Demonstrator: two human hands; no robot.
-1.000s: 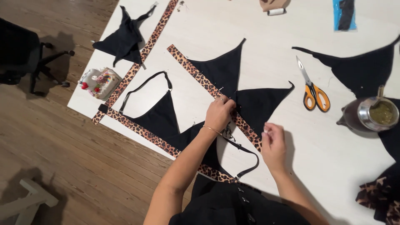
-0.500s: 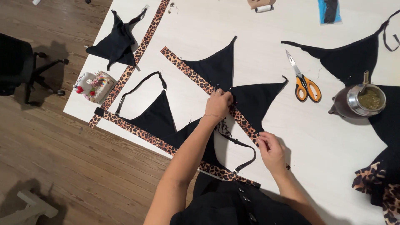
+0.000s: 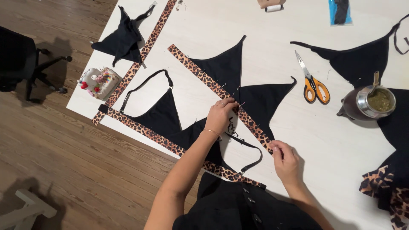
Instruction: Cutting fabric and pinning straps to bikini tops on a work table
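Left hand [image 3: 220,116] pinching the leopard-print band [image 3: 221,91] mid-length, right hand [image 3: 286,161] pinching its near end, band lying diagonally over black triangles [image 3: 245,89] toward the worktop's [image 3: 264,38] near edge.

White table [image 3: 264,25] with fabric pieces [image 3: 226,70], scissors [image 3: 313,83]

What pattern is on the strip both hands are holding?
Leopard print, brown with black spots, on the strip; clearest in the head view.

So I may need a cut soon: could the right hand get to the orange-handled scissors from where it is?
Probably yes: the right hand pinches the leopard strip's near end, and only bare table lies between it and the scissors.
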